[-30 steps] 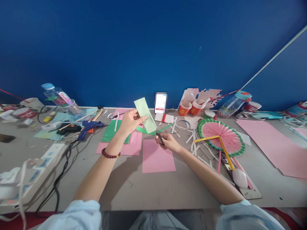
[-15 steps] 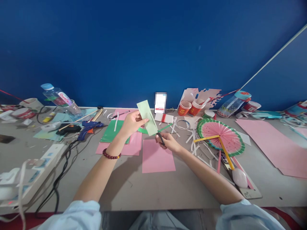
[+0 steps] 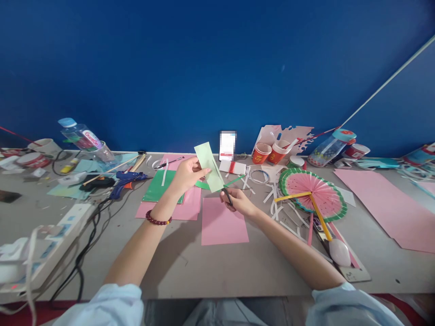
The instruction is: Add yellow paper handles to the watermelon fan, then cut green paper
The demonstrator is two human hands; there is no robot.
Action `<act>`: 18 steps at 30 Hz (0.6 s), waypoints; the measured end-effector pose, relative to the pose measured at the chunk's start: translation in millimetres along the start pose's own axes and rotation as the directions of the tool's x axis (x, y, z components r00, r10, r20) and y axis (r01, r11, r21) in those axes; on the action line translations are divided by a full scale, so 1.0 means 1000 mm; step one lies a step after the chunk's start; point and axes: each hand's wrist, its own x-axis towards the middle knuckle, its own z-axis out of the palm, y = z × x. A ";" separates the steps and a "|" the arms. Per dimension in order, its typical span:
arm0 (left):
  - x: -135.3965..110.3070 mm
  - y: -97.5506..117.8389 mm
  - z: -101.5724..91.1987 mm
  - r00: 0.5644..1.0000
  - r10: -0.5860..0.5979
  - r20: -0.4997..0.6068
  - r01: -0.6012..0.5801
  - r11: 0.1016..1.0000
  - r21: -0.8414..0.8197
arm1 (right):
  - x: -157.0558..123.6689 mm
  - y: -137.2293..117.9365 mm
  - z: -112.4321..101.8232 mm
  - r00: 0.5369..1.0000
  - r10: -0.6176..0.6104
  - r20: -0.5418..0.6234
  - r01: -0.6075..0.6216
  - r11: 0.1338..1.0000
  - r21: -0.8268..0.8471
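Observation:
My left hand (image 3: 187, 175) pinches a pale green strip of paper (image 3: 208, 168) between thumb and fingers, holding it tilted above the table. A long slit runs along the strip's right side. My right hand (image 3: 238, 202) is closed round the dark handles of a pair of scissors (image 3: 227, 195). Their blades reach up to the lower right end of the strip and are mostly hidden by it. Below both hands a pink square of paper (image 3: 224, 224) lies flat. A dark green paper sheet (image 3: 154, 192) rests on more pink paper to the left, beyond my left forearm.
On the left are a blue glue gun (image 3: 127, 179), a plastic bottle (image 3: 83, 136) and a white power strip (image 3: 61, 240) with black cables. A lit phone (image 3: 227, 145) leans on the blue wall. Rightward stand red paper cups (image 3: 261, 154) and a watermelon-patterned paper fan (image 3: 314, 192).
Almost nothing differs. Both hands, the green strip and the scissors keep practically the same positions.

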 end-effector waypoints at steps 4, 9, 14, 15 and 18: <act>-0.001 0.001 0.000 1.000 0.000 0.009 0.000 1.000 -0.002 | 0.000 0.000 0.001 1.000 0.014 -0.017 -0.014 1.000 0.007; -0.001 0.002 0.000 1.000 -0.004 0.013 0.004 1.000 -0.009 | 0.001 0.001 0.001 0.999 0.034 -0.041 -0.035 0.999 -0.013; -0.001 0.002 0.000 1.000 0.004 0.015 -0.004 1.000 -0.014 | 0.002 0.005 0.000 0.999 0.023 -0.045 -0.024 0.999 -0.036; -0.001 0.002 0.000 1.000 0.005 0.015 -0.005 1.000 -0.013 | 0.002 0.005 -0.001 0.999 0.024 -0.048 -0.026 0.999 -0.042; -0.001 0.001 -0.001 1.000 0.001 0.016 -0.001 1.000 -0.005 | 0.003 0.007 -0.001 0.998 0.030 -0.060 -0.034 0.998 -0.059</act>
